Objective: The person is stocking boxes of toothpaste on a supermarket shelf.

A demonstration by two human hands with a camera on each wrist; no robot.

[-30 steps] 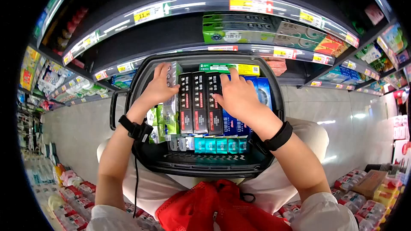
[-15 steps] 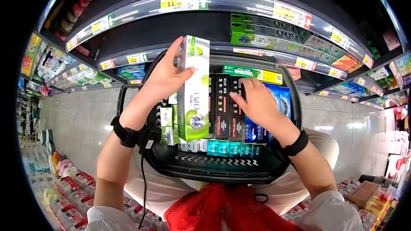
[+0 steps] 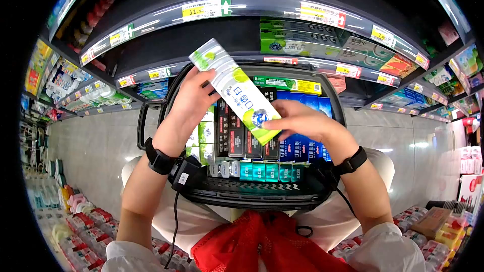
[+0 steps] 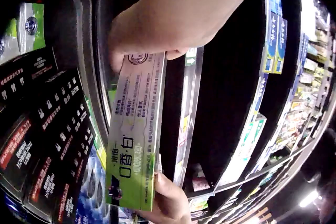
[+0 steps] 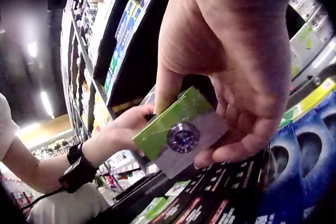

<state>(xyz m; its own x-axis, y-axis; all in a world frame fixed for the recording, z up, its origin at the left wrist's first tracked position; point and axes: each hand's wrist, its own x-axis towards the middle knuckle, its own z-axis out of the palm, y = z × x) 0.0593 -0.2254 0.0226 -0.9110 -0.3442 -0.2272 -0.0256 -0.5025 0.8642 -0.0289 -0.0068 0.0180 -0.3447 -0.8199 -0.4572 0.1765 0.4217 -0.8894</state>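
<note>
A long white-and-green toothpaste box (image 3: pixel 241 90) with lime pictures is held slanted above a black shopping basket (image 3: pixel 257 202). My left hand (image 3: pixel 189 103) grips its upper left end; my right hand (image 3: pixel 305 121) pinches its lower right end between thumb and fingers. Small print covers the side of the box (image 4: pixel 139 134) facing the left wrist camera. A round emblem marks its end (image 5: pixel 184 140) in the right wrist view. Below it in the basket stand black boxes (image 3: pixel 236 141), blue boxes (image 3: pixel 287 153), teal boxes (image 3: pixel 258 171) and green-and-white packs (image 3: pixel 205 133).
A green-and-yellow box (image 3: pixel 290 85) lies along the basket's far side. Beyond the basket rises a dark shelf with price tags (image 3: pixel 206 10) and more green boxes (image 3: pixel 282 48). The basket sits between the person's knees, its handle (image 3: pixel 142 126) at the left. Red-labelled packs (image 3: pixel 85 226) crowd the lower left.
The left hand has lifted the toothpaste box from the basket's left side and it now slants to the right. The right hand has left the black boxes and taken the box's lower end.
</note>
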